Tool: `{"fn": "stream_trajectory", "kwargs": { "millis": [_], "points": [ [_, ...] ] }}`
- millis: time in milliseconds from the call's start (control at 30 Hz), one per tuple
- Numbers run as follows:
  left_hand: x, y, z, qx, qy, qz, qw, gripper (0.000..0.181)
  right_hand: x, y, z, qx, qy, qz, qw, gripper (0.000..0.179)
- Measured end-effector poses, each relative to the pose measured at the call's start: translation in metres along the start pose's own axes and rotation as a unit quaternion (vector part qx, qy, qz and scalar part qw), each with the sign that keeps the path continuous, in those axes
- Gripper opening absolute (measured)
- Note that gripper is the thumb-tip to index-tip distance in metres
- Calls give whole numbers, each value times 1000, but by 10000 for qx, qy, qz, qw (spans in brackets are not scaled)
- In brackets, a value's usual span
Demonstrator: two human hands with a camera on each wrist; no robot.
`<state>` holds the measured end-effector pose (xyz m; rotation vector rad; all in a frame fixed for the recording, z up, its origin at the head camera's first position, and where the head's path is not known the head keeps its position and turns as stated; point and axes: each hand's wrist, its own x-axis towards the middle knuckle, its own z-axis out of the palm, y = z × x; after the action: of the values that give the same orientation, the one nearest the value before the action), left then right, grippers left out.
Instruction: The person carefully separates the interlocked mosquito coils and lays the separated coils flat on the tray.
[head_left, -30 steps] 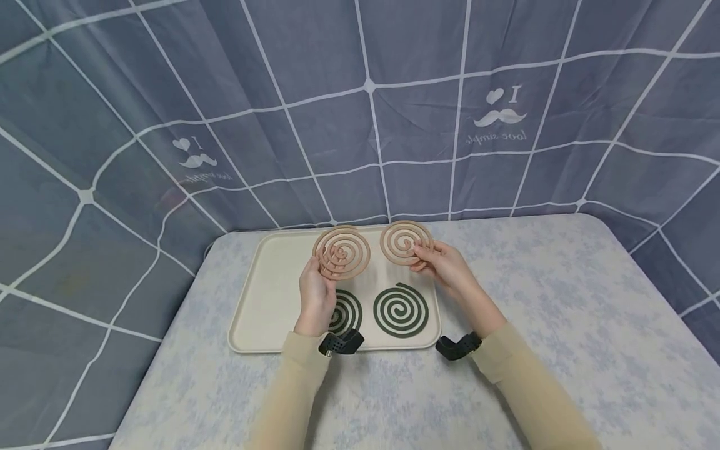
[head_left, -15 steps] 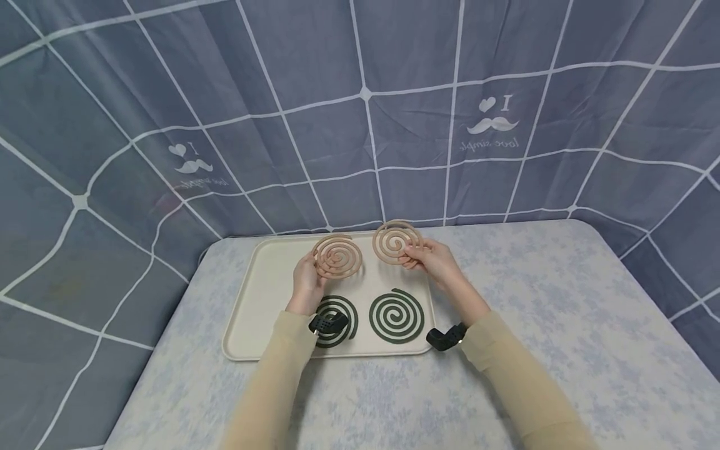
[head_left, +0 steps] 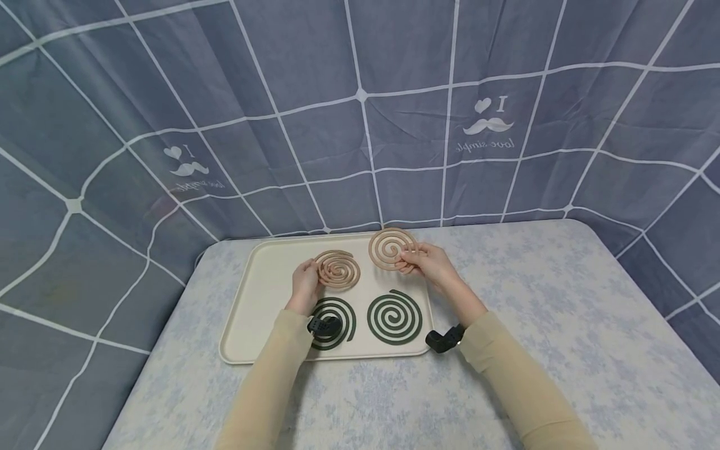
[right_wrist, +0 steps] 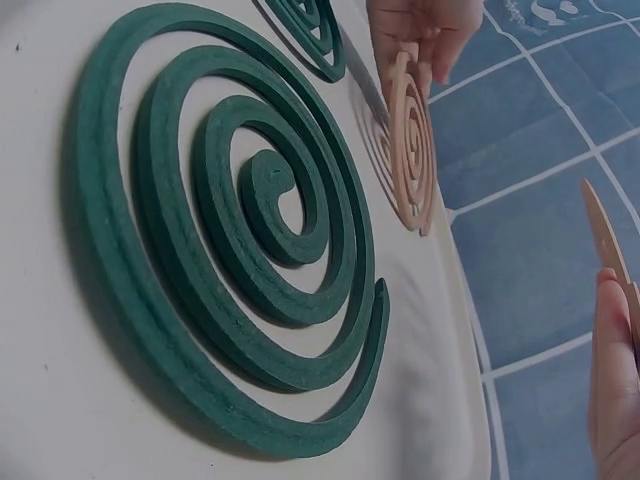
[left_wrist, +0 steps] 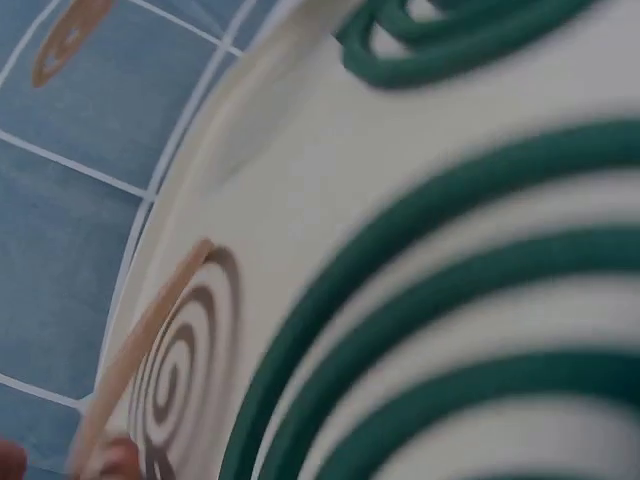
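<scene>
My left hand (head_left: 305, 286) grips a light-brown mosquito coil (head_left: 339, 272) by its left side, low over the cream tray (head_left: 264, 294). In the left wrist view this coil shows nearly edge-on, with its spiral shadow on the tray beside it. Farther right, my right hand (head_left: 434, 265) pinches a second light-brown mosquito coil (head_left: 390, 249) between thumb and fingers, raised over the tray's back right part. Two dark green mosquito coils lie flat at the tray's front: the left green coil (head_left: 350, 317), partly hidden by my left wrist camera, and the right green coil (head_left: 395, 318).
The tray lies on a table with a pale blue floral cover (head_left: 534, 300). A blue-grey curtain (head_left: 315, 150) with white grid lines hangs right behind the table's back edge. Black wrist cameras sit on both wrists, the right camera (head_left: 444, 339) near the tray's front right corner.
My left hand has lowered its light-brown coil toward the tray and tilted it flatter. The right hand still holds its coil up, slightly shifted left in view. The head view has shifted a little.
</scene>
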<state>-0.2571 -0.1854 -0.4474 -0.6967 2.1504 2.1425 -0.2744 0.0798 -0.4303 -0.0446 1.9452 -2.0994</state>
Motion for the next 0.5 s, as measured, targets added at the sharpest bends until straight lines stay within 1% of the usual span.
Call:
{"fn": "stream_trajectory", "kwargs": {
  "millis": [33,100,167,200,267,333,400,433,500],
  "points": [
    [-1,0,-1,269,46,117,9996,50,0,0,0,10,12,18,10000,30],
    [-2,0,-3,872,139,428,9952,51,0,0,1,25,23,27,10000,29],
    [-2,-1,-6,1502,210,722,9858,52,0,0,1,54,17,17,10000,29],
    [-2,-2,-7,1834,217,859,9790,53,0,0,1,59,2,4,10000,29],
    [-1,-3,-9,2425,97,1048,9644,55,1,1,1,92,-23,-18,10000,30],
    [1,-4,-10,2986,-91,1119,9477,61,1,2,1,96,-19,-8,10000,31],
    [3,-5,-12,3498,-275,1180,9290,68,2,3,0,35,-14,9,10000,32],
    [4,-6,-13,3673,-369,1183,9218,71,3,3,-1,13,-3,33,10000,33],
    [6,-7,-13,3904,-482,1183,9117,75,4,5,-1,-44,23,94,9999,33]
  ]
}}
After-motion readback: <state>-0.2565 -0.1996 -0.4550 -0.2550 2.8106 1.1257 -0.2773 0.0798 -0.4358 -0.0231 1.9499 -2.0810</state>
